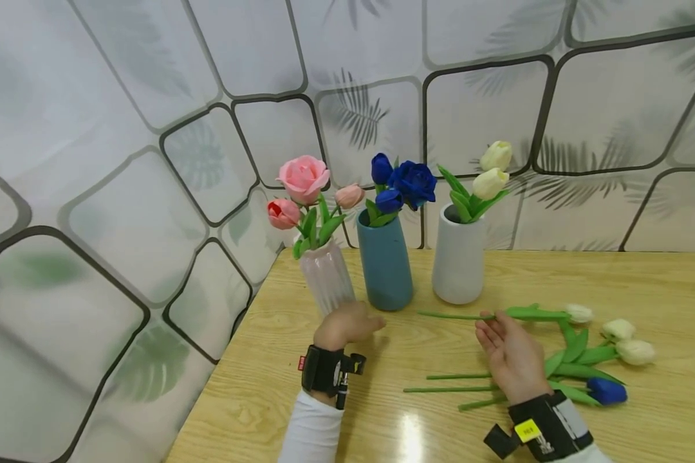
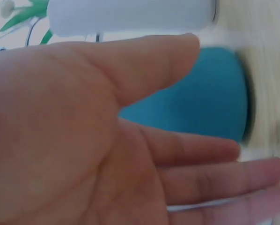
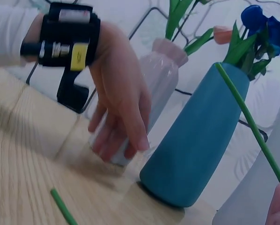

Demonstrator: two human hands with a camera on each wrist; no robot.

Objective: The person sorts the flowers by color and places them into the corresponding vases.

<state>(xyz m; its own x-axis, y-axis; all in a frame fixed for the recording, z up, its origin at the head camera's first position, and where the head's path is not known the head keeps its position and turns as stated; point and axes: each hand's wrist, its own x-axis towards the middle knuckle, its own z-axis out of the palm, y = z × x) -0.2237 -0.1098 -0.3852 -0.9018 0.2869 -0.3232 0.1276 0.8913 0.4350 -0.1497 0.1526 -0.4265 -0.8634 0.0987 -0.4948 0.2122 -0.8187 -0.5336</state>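
My left hand (image 1: 346, 325) is beside the foot of the ribbed pale pink vase (image 1: 327, 276), near the blue vase (image 1: 385, 267). In the left wrist view its fingers (image 2: 201, 180) are extended, and nothing lies in the palm. My right hand (image 1: 512, 357), palm turned up, pinches the green stem of a white tulip (image 1: 579, 314) at the fingertips. That stem (image 3: 245, 110) crosses in front of the blue vase in the right wrist view. Below the right hand, more white tulips (image 1: 636, 352) and a blue tulip (image 1: 607, 391) lie on the table, their stems partly hidden by the hand.
A white vase (image 1: 459, 263) with two white tulips stands right of the blue vase, which holds blue flowers (image 1: 412, 184). Pink flowers (image 1: 304, 179) fill the pale pink vase. Behind the wooden table (image 1: 660, 283) hangs a patterned curtain (image 1: 376, 51).
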